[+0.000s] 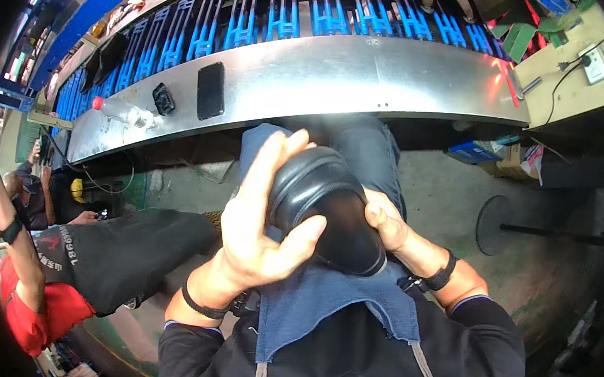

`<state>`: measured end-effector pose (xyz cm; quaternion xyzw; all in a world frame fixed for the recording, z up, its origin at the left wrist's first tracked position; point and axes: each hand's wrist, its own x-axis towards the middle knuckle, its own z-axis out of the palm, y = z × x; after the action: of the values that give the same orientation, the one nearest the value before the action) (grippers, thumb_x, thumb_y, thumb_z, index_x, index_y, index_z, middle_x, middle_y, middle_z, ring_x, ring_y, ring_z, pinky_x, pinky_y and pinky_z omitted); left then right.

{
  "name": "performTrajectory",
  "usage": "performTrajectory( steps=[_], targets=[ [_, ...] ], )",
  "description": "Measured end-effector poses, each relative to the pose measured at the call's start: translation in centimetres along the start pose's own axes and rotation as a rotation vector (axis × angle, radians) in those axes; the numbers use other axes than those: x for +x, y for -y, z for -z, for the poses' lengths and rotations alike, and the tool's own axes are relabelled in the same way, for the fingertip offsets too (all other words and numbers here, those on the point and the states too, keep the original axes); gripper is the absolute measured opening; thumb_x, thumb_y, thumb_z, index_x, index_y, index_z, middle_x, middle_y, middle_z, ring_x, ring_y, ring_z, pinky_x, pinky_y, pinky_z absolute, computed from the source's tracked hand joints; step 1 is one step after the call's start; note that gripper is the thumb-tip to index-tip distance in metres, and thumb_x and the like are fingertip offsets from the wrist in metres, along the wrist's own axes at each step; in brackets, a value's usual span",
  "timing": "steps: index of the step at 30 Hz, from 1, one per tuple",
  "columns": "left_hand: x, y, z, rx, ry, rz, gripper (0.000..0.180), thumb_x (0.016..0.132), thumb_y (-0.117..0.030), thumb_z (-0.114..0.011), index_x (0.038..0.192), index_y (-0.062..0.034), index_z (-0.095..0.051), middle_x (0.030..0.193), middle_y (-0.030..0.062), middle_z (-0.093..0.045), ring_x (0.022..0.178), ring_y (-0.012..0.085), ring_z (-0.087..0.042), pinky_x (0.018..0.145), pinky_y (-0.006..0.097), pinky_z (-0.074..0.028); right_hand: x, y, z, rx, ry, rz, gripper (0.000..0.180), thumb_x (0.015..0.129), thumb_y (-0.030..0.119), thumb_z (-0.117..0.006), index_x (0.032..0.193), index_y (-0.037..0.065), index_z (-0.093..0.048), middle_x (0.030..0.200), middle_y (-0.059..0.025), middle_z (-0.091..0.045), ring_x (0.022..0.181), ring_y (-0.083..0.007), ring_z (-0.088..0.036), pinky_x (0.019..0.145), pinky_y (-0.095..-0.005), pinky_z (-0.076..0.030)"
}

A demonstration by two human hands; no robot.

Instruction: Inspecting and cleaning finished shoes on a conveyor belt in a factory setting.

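A black leather shoe (316, 190) is held up over my lap, above a blue cloth apron (321, 301). My right hand (387, 228) grips it at its right side, the thumb pressed on the leather and the other fingers curled, partly hidden. Along the shoe's left side is my left hand (255, 227), with its fingers stretched out and its thumb spread over the dark leather. Whether the left palm touches the shoe, I cannot tell.
Ahead runs a curved metal bench edge (312, 74) with a black phone (211, 91), a small black object (163, 99) and a clear bottle (125, 111). Beyond it are blue racks (284, 18). A co-worker in red (26, 308) sits at left; a round-based stand (491, 224) is right.
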<state>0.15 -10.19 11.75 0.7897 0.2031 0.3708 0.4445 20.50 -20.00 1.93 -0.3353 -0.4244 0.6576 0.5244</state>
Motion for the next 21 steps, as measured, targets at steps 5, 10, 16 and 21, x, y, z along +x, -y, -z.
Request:
performTrajectory(
  steps=[5, 10, 16, 21],
  targets=[
    [0.5, 1.2, -3.2, -0.325, 0.005, 0.063, 0.117, 0.079, -0.016, -0.085, 0.157, -0.0027, 0.001, 0.151, 0.0257, -0.035, 0.138, 0.0328, -0.042, 0.114, 0.044, -0.036, 0.7, 0.3, -0.4, 0.465, -0.155, -0.032, 0.077, 0.102, 0.06, -0.035, 0.151, 0.0, -0.034, 0.148, -0.0172, -0.047, 0.132, -0.026, -0.051, 0.112, -0.038, -0.04],
    [2.2, 2.4, -2.2, -0.162, 0.1, 0.07, 0.111, 0.072, -0.018, -0.089, 0.155, 0.0026, -0.018, 0.148, 0.0247, -0.043, 0.134, 0.0307, -0.048, 0.111, 0.04, -0.04, 1.7, 1.1, -0.8, 0.981, -0.146, -0.093, 0.059, 0.107, 0.044, -0.036, 0.153, 0.007, -0.033, 0.148, -0.0159, -0.046, 0.133, -0.0268, -0.05, 0.113, -0.0409, -0.042],
    [2.6, 5.0, -0.1, -0.166, 0.191, 0.047, 0.102, 0.075, -0.016, -0.088, 0.154, 0.0029, -0.026, 0.136, 0.025, -0.058, 0.12, 0.0283, -0.062, 0.1, 0.038, -0.051, 1.6, 0.0, -0.6, 1.132, -0.161, -0.215, 0.072, 0.101, 0.062, -0.031, 0.146, 0.008, -0.044, 0.129, -0.0201, -0.06, 0.1, -0.0376, -0.068, 0.084, -0.0526, -0.059],
    [3.5, 4.5, 1.6, -0.195, 0.253, 0.211, 0.076, 0.089, -0.003, -0.068, 0.154, -0.0001, -0.029, 0.135, 0.024, -0.059, 0.118, 0.0254, -0.063, 0.097, 0.036, -0.052, 1.4, -0.7, -0.4, 1.012, -0.051, -0.195, 0.077, 0.099, 0.067, -0.031, 0.144, 0.007, -0.046, 0.122, -0.0215, -0.065, 0.091, -0.0399, -0.071, 0.077, -0.0547, -0.06]
  ],
)
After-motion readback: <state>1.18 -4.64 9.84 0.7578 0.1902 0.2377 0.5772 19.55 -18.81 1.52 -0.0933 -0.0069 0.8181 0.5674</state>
